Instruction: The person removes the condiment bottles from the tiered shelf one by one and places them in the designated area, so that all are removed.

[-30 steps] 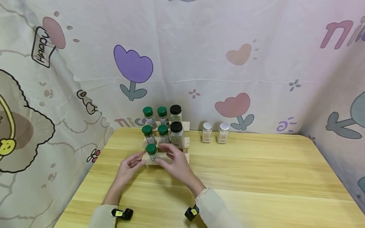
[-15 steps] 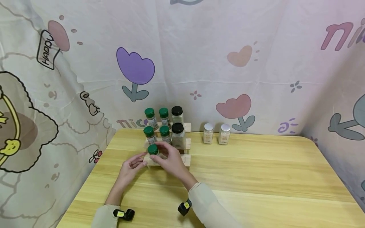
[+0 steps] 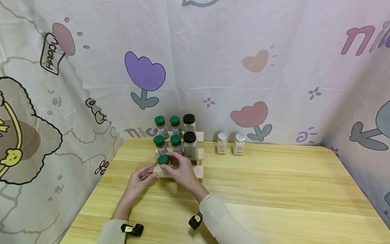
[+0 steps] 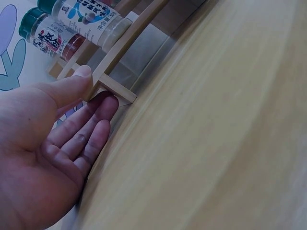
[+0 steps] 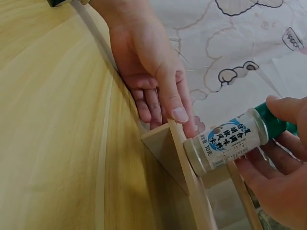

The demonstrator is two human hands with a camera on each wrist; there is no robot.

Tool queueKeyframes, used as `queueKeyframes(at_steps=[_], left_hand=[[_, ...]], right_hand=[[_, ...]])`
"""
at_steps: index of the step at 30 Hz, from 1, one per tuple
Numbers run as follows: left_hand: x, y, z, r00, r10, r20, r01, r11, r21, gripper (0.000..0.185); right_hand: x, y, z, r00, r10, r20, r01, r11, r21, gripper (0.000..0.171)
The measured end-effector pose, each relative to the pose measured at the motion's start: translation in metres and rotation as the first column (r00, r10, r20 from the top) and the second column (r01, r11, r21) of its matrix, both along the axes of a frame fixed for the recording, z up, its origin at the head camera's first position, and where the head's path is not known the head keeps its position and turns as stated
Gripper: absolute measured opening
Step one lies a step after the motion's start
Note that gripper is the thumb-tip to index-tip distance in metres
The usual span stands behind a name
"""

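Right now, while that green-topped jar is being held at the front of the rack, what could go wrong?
The front green-capped jar could tip if the right-hand grip slips, since it's held up by its cap, right at the end of the wooden rack. The rack might shift if the left-hand grip nudges its corner. The nearer black-lidded jar is close behind, so it might get bumped.

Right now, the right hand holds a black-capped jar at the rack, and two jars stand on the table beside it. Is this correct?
No: the jar the right hand holds has a green cap, not black, as the right wrist view shows. The rest stands.
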State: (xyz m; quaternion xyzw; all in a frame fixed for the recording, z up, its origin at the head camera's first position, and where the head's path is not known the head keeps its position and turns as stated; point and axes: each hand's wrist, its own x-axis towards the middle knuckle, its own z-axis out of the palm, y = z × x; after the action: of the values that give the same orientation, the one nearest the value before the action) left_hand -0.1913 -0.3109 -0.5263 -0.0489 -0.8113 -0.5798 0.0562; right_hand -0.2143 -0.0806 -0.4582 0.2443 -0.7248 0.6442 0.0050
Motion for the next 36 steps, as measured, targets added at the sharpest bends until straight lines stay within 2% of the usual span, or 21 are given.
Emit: queueKeyframes(at_steps=[7, 14, 25, 30, 36], left_hand=[[0.001, 0.001, 0.001, 1.000, -0.007, -0.004, 0.006, 1.000, -0.011, 0.046], [-0.001, 0.002, -0.003, 1.000, 0.007, -0.006, -0.007, 1.000, -0.018, 0.045], [0.000, 0.000, 0.000, 1.000, -0.003, 0.003, 0.003, 1.000, -0.025, 0.046], [0.000, 0.002, 0.000, 1.000, -0.005, 0.006, 0.006, 1.000, -0.027, 0.046], [-0.001, 0.001, -0.001, 1.000, 0.001, 0.005, -0.001, 1.000, -0.017, 0.047]], right_hand=[[0.004, 0.005, 0.001, 1.000, 0.022, 0.014, -0.022, 0.999, -0.027, 0.036], [0.013, 0.013, 0.007, 0.999, 0.030, -0.015, -0.030, 0.999, -0.038, 0.034], [0.033, 0.036, 0.029, 0.995, 0.083, -0.049, -0.085, 0.996, -0.040, 0.036], [0.037, 0.049, 0.033, 0.993, 0.084, -0.078, -0.086, 0.996, -0.032, 0.035], [0.043, 0.062, 0.031, 0.992, 0.102, -0.073, -0.104, 0.994, -0.025, 0.033]])
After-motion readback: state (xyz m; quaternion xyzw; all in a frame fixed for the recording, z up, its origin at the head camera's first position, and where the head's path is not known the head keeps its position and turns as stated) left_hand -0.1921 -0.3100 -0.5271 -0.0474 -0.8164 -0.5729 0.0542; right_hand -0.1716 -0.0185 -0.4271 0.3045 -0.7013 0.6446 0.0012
